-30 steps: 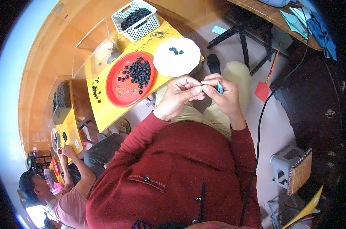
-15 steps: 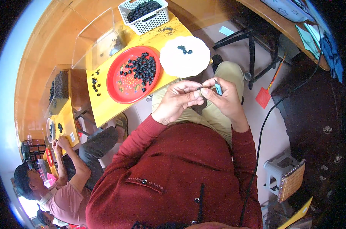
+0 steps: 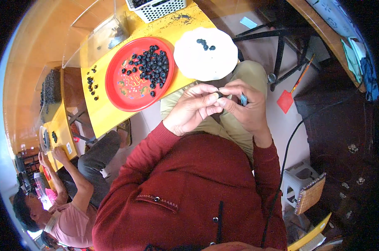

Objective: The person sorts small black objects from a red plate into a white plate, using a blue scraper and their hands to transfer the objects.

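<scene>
My left hand [image 3: 194, 105] and my right hand [image 3: 244, 105] meet above my lap. Between their fingertips is a small black bead-like piece [image 3: 220, 95], mostly covered by the fingers. A slim light-blue tool [image 3: 243, 99] is tucked in my right hand; its kind cannot be made out. Beyond my hands, a white scalloped plate [image 3: 204, 67] holds several black round pieces [image 3: 205, 47]. To its left, a red patterned tray [image 3: 114, 90] carries a heap of similar shiny black pieces [image 3: 156, 67], some showing a hole or dimple.
The yellow table [image 3: 98, 119] bears loose black pieces [image 3: 91, 88] at left, a clear plastic bin [image 3: 101, 37] and a white perforated basket [image 3: 162, 12]. A co-worker [image 3: 68, 209] sits at left. On the right are a red fly swatter [image 3: 285, 101], a black cable [image 3: 284, 157] and a grey stool [image 3: 296, 184].
The view has shifted a little, so the table and trays appear farther left and higher. My fingertips still hold the small black piece, and the blue tool has tilted lower in my right hand.
</scene>
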The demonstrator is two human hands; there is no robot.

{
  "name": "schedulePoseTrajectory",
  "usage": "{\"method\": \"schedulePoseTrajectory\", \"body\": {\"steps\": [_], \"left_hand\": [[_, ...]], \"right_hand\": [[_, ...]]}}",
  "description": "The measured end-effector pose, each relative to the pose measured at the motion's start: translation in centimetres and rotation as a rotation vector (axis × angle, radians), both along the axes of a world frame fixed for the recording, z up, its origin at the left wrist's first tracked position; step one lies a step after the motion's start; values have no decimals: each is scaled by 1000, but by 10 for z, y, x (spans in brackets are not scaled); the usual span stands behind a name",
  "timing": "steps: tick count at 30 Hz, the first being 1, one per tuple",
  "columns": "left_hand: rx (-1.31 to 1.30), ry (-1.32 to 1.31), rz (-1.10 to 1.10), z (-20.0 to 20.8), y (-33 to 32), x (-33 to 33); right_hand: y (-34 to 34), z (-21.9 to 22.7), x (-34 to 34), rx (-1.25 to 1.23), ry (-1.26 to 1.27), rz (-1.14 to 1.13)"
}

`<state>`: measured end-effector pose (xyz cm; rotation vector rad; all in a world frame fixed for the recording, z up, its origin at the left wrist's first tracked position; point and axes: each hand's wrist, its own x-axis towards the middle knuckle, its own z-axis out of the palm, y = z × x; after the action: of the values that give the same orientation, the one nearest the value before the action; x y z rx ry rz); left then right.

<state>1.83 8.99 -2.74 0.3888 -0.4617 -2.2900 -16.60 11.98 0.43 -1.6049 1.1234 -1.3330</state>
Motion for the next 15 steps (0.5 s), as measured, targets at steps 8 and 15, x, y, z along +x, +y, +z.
{"method": "schedulePoseTrajectory", "body": {"steps": [8,15], "left_hand": [[-37,1,50,-4,-11,11],[-42,33,67,-4,-21,21]], "right_hand": [[-17,-5,10,181,-143,91],[-34,12,20,270,-120,139]]}}
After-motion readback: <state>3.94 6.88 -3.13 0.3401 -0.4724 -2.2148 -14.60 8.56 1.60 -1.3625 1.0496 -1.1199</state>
